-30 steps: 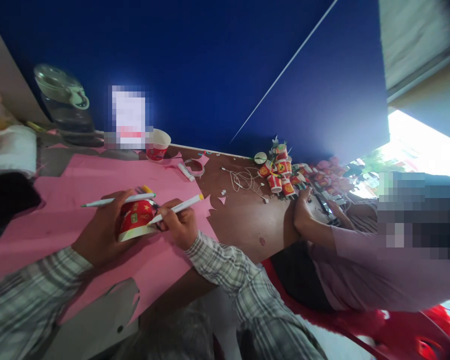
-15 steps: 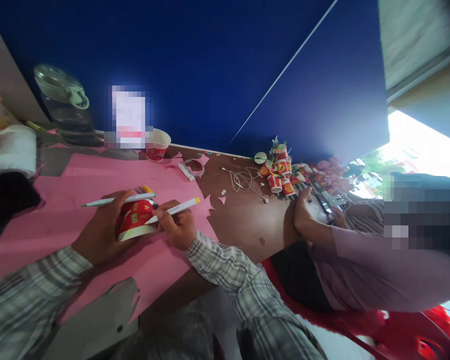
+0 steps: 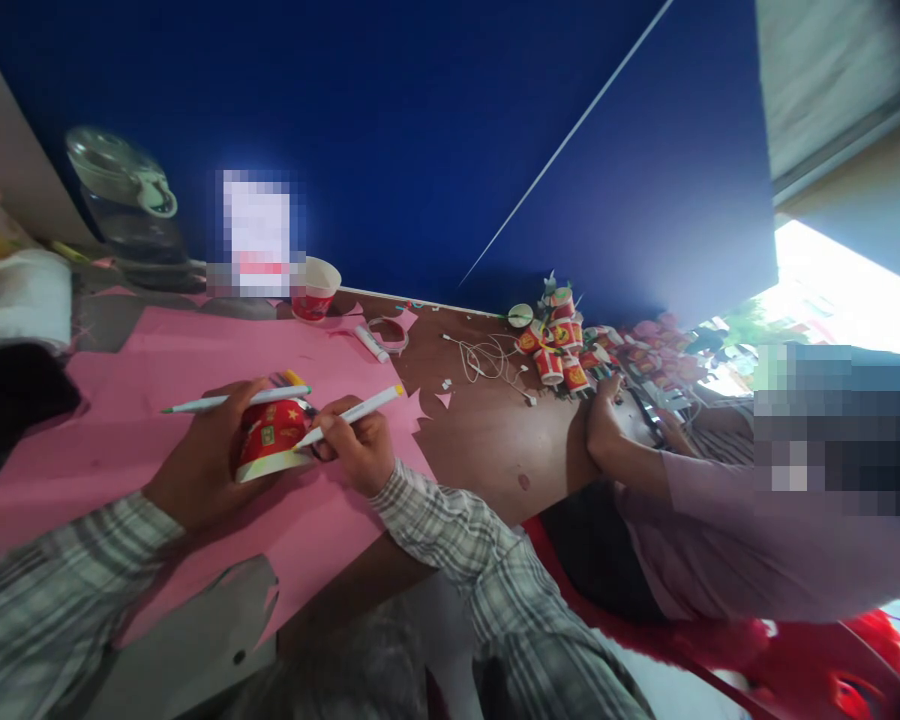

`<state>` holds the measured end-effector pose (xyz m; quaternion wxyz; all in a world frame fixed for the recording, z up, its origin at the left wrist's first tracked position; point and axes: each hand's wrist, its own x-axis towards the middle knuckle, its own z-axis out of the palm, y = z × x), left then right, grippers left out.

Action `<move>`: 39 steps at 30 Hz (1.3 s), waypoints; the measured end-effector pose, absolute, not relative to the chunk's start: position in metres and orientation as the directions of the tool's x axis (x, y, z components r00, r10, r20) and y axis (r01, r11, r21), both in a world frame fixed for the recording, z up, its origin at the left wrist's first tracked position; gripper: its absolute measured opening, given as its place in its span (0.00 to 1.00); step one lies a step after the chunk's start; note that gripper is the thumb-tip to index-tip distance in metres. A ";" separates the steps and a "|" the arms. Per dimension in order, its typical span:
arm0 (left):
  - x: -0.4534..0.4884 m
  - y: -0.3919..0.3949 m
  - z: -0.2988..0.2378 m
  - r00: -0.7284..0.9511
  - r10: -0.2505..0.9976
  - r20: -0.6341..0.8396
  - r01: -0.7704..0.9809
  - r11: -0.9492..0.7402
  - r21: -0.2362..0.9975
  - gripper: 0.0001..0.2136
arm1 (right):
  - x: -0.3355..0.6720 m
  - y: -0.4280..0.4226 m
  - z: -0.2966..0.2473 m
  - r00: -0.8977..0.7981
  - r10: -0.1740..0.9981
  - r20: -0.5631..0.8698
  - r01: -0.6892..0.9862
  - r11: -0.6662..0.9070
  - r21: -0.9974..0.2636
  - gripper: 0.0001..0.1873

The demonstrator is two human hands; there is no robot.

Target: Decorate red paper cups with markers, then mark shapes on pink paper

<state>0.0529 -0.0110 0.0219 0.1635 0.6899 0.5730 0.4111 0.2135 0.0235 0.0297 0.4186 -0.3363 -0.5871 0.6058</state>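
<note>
The red paper cup (image 3: 274,435) sits on the pink sheet (image 3: 195,345) with its wide pale rim down, as far as the view shows, near the sheet's middle and between the person's two hands. The left hand (image 3: 202,455) lies at 9 o'clock from the cup and wraps its side, fingers curled over the upturned base. The same hand pins a thin green-tipped pen (image 3: 232,400), which lies almost flat along the 9-to-3 line across the top of the cup.

The right hand (image 3: 356,450) lies at 3 o'clock from the cup, just beside it, and is clenched in a writing grip on a white marker (image 3: 354,413). The marker's long axis runs from 8 o'clock to 2 o'clock – tip low at the cup's right flank close to the rim, yellow cap pointing up and away toward the sheet's jagged edge. Whether the tip touches the cup wall or the paper right beside the rim cannot be told. Both hands are at the cup; the left carries it, the right meets it only through the marker.

Well apart, at 2 o'clock across the brown table (image 3: 495,440), a co-worker's hand (image 3: 604,425) rests near a heap of small red cups (image 3: 562,350) and a loose white cable (image 3: 487,358).
</note>
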 end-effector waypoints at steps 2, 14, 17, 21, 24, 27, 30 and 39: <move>0.053 -0.011 0.021 0.010 0.928 0.372 0.655 -0.287 0.699 0.34 | 0.213 0.023 0.029 -0.414 0.907 0.071 -0.106 0.030 -0.994 0.12; 0.051 -0.009 0.015 0.017 0.917 0.400 0.674 -0.305 0.672 0.35 | 0.212 0.020 0.029 -0.409 0.905 0.113 -0.029 0.111 -0.993 0.11; 0.051 -0.010 0.015 0.002 0.906 0.423 0.676 -0.313 0.667 0.36 | 0.212 0.022 0.026 -0.380 0.917 0.121 0.004 0.132 -0.991 0.11; 0.052 -0.010 0.015 -0.008 0.909 0.416 0.673 -0.303 0.675 0.37 | 0.213 0.022 0.025 -0.361 0.928 0.091 -0.032 0.085 -0.996 0.11; 0.052 -0.010 0.017 -0.007 0.920 0.392 0.678 -0.283 0.678 0.35 | 0.212 0.021 0.027 -0.379 0.919 0.110 -0.042 0.102 -0.994 0.11; 0.052 -0.009 0.017 0.020 0.923 0.384 0.670 -0.297 0.680 0.34 | 0.212 0.019 0.028 -0.393 0.913 0.114 -0.018 0.117 -0.993 0.11; 0.051 -0.010 0.016 0.043 0.924 0.380 0.661 -0.312 0.683 0.34 | 0.212 0.019 0.027 -0.411 0.902 0.134 -0.001 0.146 -0.989 0.11; 0.052 -0.010 0.017 -0.002 0.916 0.400 0.679 -0.292 0.674 0.36 | 0.212 0.023 0.018 -0.364 0.923 0.123 -0.129 0.081 -0.988 0.16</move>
